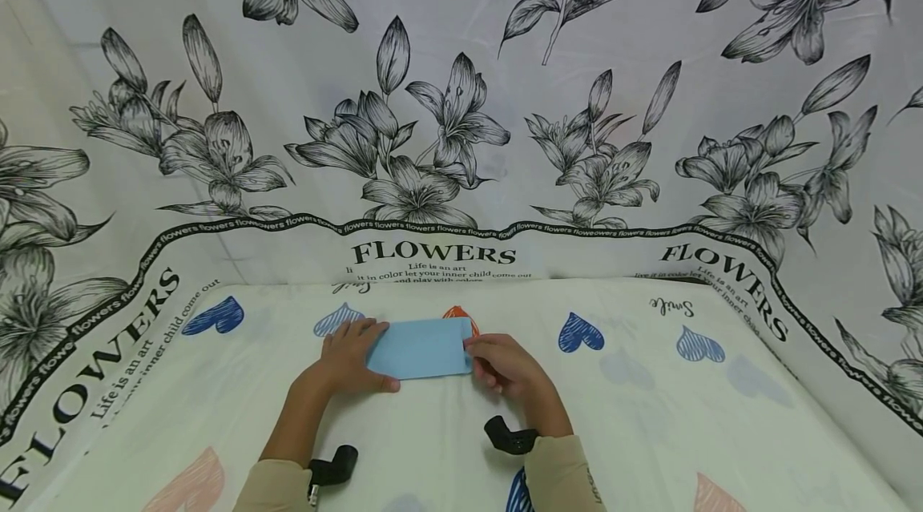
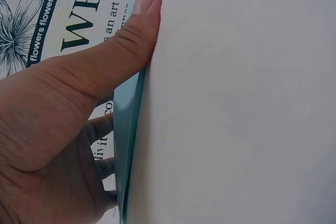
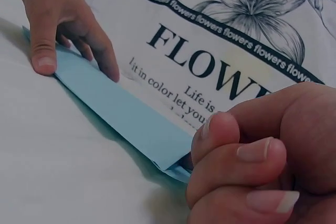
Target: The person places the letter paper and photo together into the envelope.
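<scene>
A flat, folded light-blue paper lies on the table's pale cloth, its long side running left to right. My left hand grips its left end, the thumb along the near edge and the fingers at the far edge. At the other end my right hand pinches a narrow flap, with its other fingers curled in. In the right wrist view, layers of the paper part slightly at the near corner beside my right hand. The left wrist view shows the thumb of my left hand against the paper's edge.
The tablecloth carries printed hearts, such as a dark blue heart right of the paper. Behind the table hangs a white curtain printed with lilies. Black wrist devices, one left and one right, sit near the sleeves.
</scene>
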The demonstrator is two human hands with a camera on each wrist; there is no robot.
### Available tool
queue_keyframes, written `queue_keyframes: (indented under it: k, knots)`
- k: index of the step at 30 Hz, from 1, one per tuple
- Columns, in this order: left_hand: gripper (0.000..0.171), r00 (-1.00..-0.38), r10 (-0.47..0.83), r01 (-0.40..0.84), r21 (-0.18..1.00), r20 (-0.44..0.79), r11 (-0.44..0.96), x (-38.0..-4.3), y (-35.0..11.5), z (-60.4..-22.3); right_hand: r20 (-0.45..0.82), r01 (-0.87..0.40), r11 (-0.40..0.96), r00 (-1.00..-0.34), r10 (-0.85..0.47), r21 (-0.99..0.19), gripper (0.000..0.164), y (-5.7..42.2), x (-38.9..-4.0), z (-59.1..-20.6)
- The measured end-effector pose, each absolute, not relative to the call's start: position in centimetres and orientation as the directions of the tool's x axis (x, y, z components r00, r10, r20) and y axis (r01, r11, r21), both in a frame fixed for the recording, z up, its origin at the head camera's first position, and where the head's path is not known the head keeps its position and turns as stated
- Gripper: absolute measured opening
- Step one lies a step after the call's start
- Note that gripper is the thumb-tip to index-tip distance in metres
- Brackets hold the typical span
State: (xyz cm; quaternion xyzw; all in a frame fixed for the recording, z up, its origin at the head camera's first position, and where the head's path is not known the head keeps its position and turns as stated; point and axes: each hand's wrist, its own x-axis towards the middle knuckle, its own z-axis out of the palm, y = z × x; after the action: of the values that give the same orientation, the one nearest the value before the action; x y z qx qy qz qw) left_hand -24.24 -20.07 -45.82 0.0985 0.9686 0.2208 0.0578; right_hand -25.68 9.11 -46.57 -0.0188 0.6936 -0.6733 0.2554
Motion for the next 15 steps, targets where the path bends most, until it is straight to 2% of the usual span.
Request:
queue_keyframes:
  k: [8, 15]
  knots:
    - [0.111, -0.973, 0.221, 0.167, 0.441, -0.074, 0.882, -24.25, -20.12, -45.82, -0.327, 0.353, 0.012, -0.851, -0.410, -0.935, 0.033, 8.81, -25.64, -46.79]
    - [0.110, -0.972, 0.221, 0.167, 0.441, -0.074, 0.882, -24.26, -20.13, -45.79, -0.336, 0.364, 0.012, -0.847, -0.412, -0.931, 0.019, 8.48, -25.68, -46.89]
